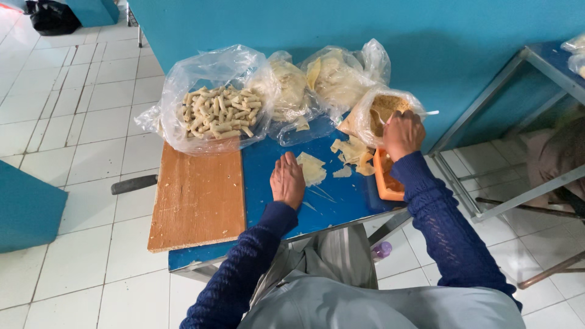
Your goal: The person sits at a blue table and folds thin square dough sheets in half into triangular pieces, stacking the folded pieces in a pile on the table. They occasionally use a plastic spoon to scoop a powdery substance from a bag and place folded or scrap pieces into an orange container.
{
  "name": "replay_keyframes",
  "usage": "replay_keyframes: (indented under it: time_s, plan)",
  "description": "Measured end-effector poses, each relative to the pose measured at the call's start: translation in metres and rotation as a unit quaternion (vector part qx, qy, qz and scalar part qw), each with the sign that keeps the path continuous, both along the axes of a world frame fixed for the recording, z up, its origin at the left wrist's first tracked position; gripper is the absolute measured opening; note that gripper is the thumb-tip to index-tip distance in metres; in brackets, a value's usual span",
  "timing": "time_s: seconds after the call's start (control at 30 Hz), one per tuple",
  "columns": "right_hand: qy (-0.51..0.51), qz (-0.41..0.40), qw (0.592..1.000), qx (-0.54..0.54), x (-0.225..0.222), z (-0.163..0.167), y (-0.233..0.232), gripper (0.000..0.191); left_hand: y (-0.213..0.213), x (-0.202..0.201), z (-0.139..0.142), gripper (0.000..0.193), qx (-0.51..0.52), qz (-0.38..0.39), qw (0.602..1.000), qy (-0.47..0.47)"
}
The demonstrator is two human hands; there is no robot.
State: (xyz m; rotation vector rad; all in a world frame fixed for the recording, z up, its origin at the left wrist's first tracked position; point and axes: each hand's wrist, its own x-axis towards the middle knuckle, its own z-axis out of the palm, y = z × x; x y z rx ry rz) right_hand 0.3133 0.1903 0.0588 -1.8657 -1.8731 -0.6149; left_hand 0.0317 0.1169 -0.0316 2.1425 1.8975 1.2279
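My left hand [287,180] lies flat on the blue table [341,204], its fingertips on a thin pale dough sheet [313,167]. My right hand [403,134] is closed around a white spoon [428,113] whose end is inside a clear bag of brownish filling [384,108]. Loose pale sheets [353,153] lie between my two hands. An orange tray [385,178] sits under my right wrist at the table's right edge.
A wooden board [196,198] covers the table's left part. A clear bag of rolled pale sticks [218,113] rests at its far end. Two bags of pale sheets [332,76] stand against the blue wall. A metal-framed table [536,91] stands to the right.
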Motion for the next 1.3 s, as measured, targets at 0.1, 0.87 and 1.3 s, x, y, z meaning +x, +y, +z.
replay_keyframes:
  time_s: [0.1, 0.87, 1.3]
  plan:
    - [0.025, 0.006, 1.0, 0.0, -0.001, 0.003, -0.001, 0.017, 0.0, 0.003, 0.005, 0.015, 0.007, 0.015, 1.0, 0.013]
    - [0.333, 0.12, 0.93, -0.096, 0.036, 0.005, -0.013, 0.018, -0.006, -0.009, 0.019, 0.025, -0.07, 0.018, 0.997, 0.025]
    - [0.397, 0.297, 0.829, -0.261, -0.043, -0.04, -0.057, 0.018, -0.044, -0.025, 0.001, 0.029, 0.014, 0.017, 1.0, -0.004]
